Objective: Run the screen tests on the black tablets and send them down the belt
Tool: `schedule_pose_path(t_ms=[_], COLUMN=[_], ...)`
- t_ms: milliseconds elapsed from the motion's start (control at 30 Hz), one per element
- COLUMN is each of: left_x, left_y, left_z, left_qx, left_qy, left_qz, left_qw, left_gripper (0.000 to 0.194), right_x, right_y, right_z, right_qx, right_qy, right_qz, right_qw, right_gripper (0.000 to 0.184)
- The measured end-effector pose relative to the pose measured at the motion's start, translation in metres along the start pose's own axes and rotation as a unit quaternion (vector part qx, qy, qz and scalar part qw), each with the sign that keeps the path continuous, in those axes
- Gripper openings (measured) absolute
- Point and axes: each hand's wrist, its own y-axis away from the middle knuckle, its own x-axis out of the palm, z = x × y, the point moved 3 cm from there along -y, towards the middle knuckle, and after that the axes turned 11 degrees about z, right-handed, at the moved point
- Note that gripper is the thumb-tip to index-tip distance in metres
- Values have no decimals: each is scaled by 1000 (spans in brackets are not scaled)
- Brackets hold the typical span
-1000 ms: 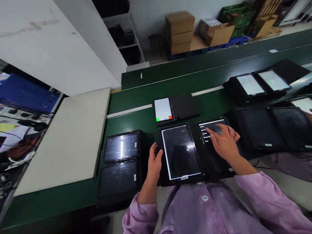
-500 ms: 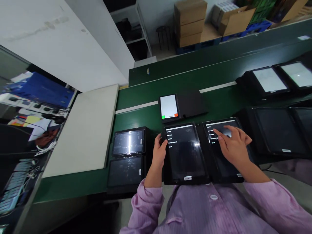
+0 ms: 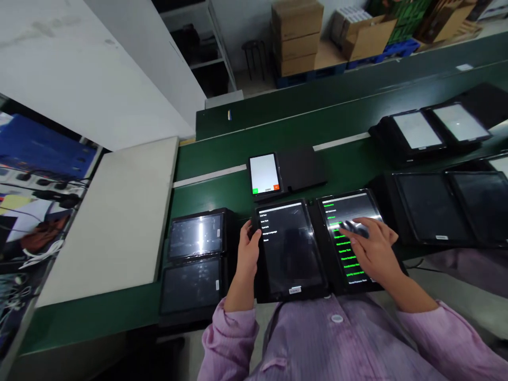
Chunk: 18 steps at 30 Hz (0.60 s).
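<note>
Two black tablets lie side by side before me. On the left tablet (image 3: 291, 259), a short white text menu shows on a dark screen. My left hand (image 3: 248, 251) grips its left edge, thumb at the front bezel and fingers curled at the side. The right tablet (image 3: 351, 264) displays a long list, mostly green lines with a few white ones. Over that list is my right hand (image 3: 375, 248), holding nothing, its index finger stretched toward the upper-middle lines. Whether the fingertip touches the glass I cannot tell. The hand covers part of the screen.
Behind stands a smaller tablet (image 3: 264, 173) with a white screen and green and red corner buttons. Two dark tablets (image 3: 194, 235) lie at left. More tablets (image 3: 426, 206) rest on black supports at right. A white board (image 3: 115, 211) lies on the green table (image 3: 214, 190).
The right tablet's screen has switched from the short white menu to the long, mostly green list. My right index finger sits slightly lower on it. The view has shifted slightly right.
</note>
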Motion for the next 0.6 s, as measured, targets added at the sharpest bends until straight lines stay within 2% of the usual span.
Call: schedule_pose_path(t_ms=[133,200,267,333,433,600], left_x=[0,0,2,3,7,13], left_y=[0,0,1,2,1,-4], left_z=[-1,-3,-5,-7,-11,-14], left_qx=[-7,-9,-9,-8,-10,-14], left_qy=[6,5,2,-3,-16,-37], left_qz=[-5,-8,-9,-8,-9,-16], left_qw=[1000,1000,1000,1000,1000,999], left_gripper=[36,36,35,34,33,37], right_x=[-2,-1,-1,-5,-13,-17], right_y=[18,23,26,28,29,24], right_z=[10,11,6,-2,-11,-14], right_qx=[-64,-62,-40,-23,-29,-28], right_qy=[6,21,44,64,59,32], right_qz=[46,62,46,3,-53,-58], right_qw=[997,996,997,998,996,997], right_gripper=[37,35,32,32,33,35])
